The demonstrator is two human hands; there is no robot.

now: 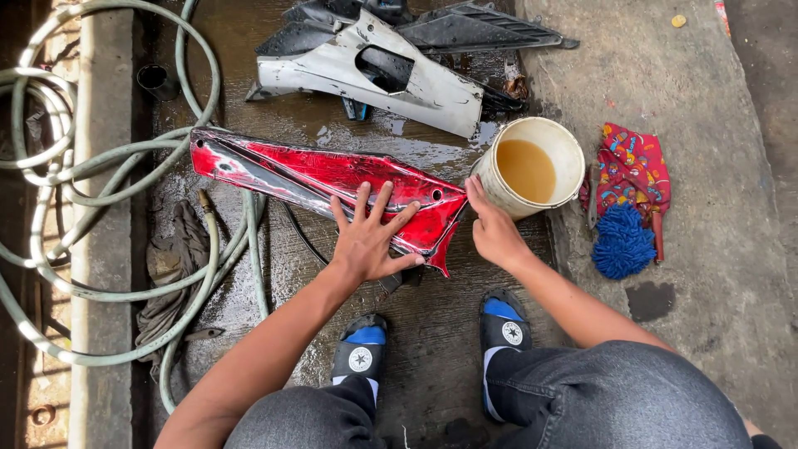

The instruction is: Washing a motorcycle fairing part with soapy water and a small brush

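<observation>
An outdoor wash spot at a motorbike workshop. Wet concrete floor, coiled hose, bucket, stripped fairing panels.

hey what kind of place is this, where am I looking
Probably an outdoor wash spot for motorbike bodywork. On wet concrete ground lie a glossy red plastic fairing panel, a coiled pale green hose and a cream plastic bucket of murky water.

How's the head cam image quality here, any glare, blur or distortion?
Head view: sharp, even daylight, soft shadows. Glare on the wet red panel under the left hand and on the wet concrete. Right hand by the bucket is crisp. Slight wide-angle bending at the hose.
</observation>
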